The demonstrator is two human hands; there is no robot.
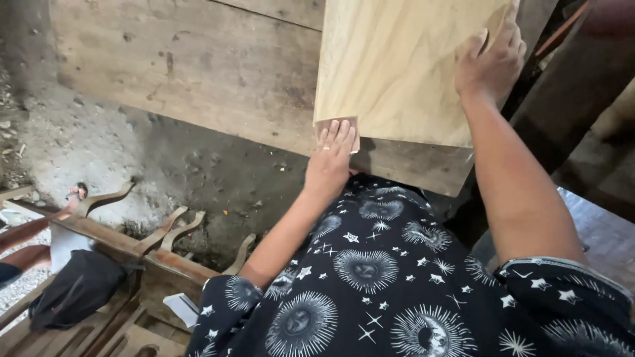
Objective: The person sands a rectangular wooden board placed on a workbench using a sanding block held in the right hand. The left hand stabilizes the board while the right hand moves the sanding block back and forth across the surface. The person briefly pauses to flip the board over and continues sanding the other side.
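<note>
Both hands work on a pale plywood panel (pixel 397 66) in the upper middle of the frame. Left hand (pixel 333 155) lies flat, fingers together, pressing a small sheet of sandpaper (pixel 338 123) against the panel's lower left corner. Right hand (pixel 493 63), at the upper right, is spread open with its palm on the panel's right edge, steadying it rather than gripping; whether its fingertips hook over the edge I cannot tell.

As I judge it, the sandpaper is pinned only by flat fingers at the very corner, so a stroke running off the edge could drag it loose or rub skin on the raw wood. Since the right hand only braces the panel, a hard push from the left could make it slide or pivot.

Its long axis seems to run from the bottom edge up and out of the top of the frame, leaning slightly right; the grain follows that line, and the upper end is cut off.

Behind it lies a darker weathered board (pixel 198 73). Lower left are curved wooden furniture parts (pixel 165 231), a dark bag (pixel 73 287), and another person's sandalled foot (pixel 76 195) at the left edge.
</note>
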